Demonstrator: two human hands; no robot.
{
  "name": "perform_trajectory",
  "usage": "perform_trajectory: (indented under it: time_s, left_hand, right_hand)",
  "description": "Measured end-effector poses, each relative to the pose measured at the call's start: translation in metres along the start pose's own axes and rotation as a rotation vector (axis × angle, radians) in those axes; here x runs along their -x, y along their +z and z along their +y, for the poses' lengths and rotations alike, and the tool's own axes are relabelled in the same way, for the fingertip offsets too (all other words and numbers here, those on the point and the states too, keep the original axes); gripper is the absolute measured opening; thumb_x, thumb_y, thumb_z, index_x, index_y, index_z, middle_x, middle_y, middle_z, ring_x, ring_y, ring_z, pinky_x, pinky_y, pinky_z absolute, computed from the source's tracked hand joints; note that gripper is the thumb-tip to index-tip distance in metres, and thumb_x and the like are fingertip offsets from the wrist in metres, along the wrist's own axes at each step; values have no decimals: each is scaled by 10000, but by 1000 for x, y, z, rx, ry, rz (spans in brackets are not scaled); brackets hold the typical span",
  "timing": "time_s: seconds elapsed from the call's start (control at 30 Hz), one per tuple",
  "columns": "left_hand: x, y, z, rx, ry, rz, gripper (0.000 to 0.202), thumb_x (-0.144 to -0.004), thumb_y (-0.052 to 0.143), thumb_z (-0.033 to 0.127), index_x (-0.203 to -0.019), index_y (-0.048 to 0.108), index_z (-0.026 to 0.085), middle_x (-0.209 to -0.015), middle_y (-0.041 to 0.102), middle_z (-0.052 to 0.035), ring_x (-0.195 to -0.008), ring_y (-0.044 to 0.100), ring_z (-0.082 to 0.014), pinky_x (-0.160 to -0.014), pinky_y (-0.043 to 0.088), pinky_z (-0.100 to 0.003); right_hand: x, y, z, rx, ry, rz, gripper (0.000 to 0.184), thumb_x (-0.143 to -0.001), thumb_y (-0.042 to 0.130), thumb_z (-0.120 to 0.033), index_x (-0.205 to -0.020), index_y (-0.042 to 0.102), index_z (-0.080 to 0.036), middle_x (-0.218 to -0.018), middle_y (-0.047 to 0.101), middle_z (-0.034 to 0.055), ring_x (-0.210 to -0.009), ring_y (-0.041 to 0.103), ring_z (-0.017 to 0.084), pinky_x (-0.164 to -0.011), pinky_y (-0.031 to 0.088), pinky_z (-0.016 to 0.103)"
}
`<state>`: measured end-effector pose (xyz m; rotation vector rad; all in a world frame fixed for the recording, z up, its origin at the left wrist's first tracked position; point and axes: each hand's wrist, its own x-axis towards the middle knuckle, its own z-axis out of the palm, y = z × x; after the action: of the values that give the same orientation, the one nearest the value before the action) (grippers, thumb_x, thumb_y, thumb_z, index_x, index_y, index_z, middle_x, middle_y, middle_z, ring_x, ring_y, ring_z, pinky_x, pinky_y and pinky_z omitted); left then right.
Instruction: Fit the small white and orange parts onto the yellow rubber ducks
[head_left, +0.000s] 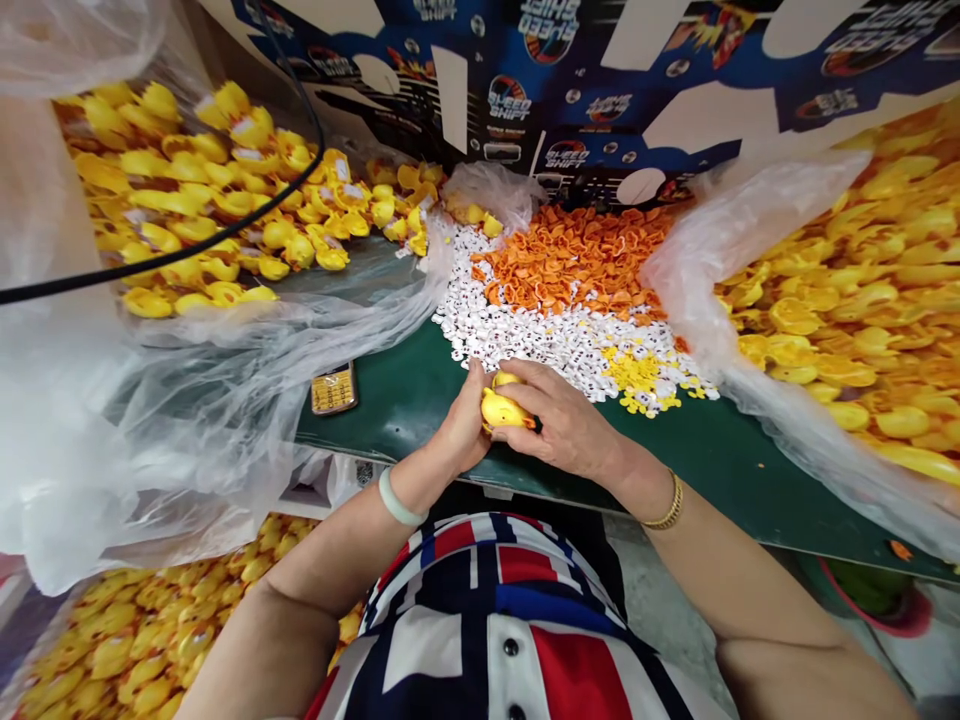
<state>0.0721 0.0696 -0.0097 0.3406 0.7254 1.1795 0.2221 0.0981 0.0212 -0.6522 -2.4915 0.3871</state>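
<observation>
Holding a small yellow duck point(501, 410) between both hands, just above the near edge of the green bench point(397, 400) and in front of a patterned shirt point(517, 600). Pressing it from one side with the left hand point(463, 420), thumb raised along it, and from the other with the right hand point(562, 415), fingers bent and closed on the yellow body. Showing an orange tip beside the right hand. Wearing a pale bracelet point(397, 500) on the left wrist, a gold bracelet point(670, 503) on the right. Just beyond the hands, spread across the bench, many small white pieces point(517, 335) with dark marks, a cluster of little yellow pieces point(634, 372) toward their right end, and a heap of orange pieces point(577, 260) behind. To the left, lying near the bench edge, a gold keypad phone point(334, 388). Farther left, beyond clear plastic, a pile of yellow parts point(187, 190); on the right, behind another plastic sheet point(705, 240), a larger mass of yellow shells point(847, 330). At the back, printed cardboard point(562, 150) reading "SPEED SHIFT". Across the upper left, a black cable point(180, 255).
</observation>
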Motion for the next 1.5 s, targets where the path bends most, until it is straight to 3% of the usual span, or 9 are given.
perform_trajectory:
  time_s: [0.17,0.4,0.6,0.7,0.83,0.93,1.1,1.23,1.5]
  left_hand:
    - [0,-3,1,43,-80,-24,572,-855,559,682,-1025,695,154,-942,730,-86,-878,699,-207,-741,565,-283]
    - [13,-5,3,-57,-9,-147,458,-691,850,306,-1093,670,183,-987,685,-45,-869,663,-168,-782,553,-266]
    - [22,-13,11,-408,74,-194,662,-686,825,210,-1309,618,296,-1099,683,-32,-921,654,-201,-808,555,-335]
    - [25,-20,12,-660,193,-174,677,-667,828,183,-1312,646,280,-1219,681,-48,-1062,633,-233,-953,494,-346]
    - [31,-24,9,-841,318,-94,621,-700,810,202,-1297,663,287,-1286,671,-42,-1126,614,-239,-1017,440,-332]
    - [30,-26,6,-772,309,-74,586,-704,815,219,-1270,674,270,-1214,698,-44,-1043,635,-215,-959,466,-308]
    - [24,-28,6,-371,293,-60,559,-656,857,220,-1176,654,245,-1110,701,-42,-1003,645,-199,-897,512,-321]
    - [27,-21,-1,-193,338,-44,570,-659,862,213,-1173,619,261,-1134,692,-44,-1045,641,-199,-910,523,-340]
    - [37,-17,6,-365,350,-6,597,-679,842,252,-1225,603,260,-1263,644,-68,-1139,600,-222,-977,469,-346]
  right_hand:
    - [5,11,0,64,-17,-74,503,-960,523,-438,-1373,486,-152,-1429,486,199,-1392,400,350,-1129,386,620]
    - [18,10,0,-169,83,76,689,-932,543,-569,-1471,363,-180,-1486,445,193,-1398,411,321,-1135,390,558]
    - [30,-3,7,-241,293,80,486,-936,549,-560,-1259,553,-196,-1237,616,149,-1150,584,287,-985,489,493]
    - [28,-2,3,-306,296,-28,506,-915,600,-528,-1288,537,-191,-1178,632,129,-1032,609,258,-905,516,443]
    - [24,5,-5,-271,280,52,415,-905,621,-486,-1193,591,-187,-1063,652,105,-956,604,249,-850,513,420]
    - [24,15,-7,-238,324,117,401,-900,608,-527,-1135,613,-202,-1019,658,99,-931,609,255,-827,520,425]
    - [29,29,-9,-254,380,146,692,-849,573,-703,-1302,520,-183,-1218,634,156,-1085,615,304,-918,515,484]
    - [30,30,-22,-211,353,138,586,-903,597,-577,-1329,500,-187,-1253,639,140,-1105,613,290,-934,508,464]
    - [29,18,-34,145,312,160,469,-837,692,-475,-1180,580,-174,-1048,664,136,-955,606,323,-819,512,502]
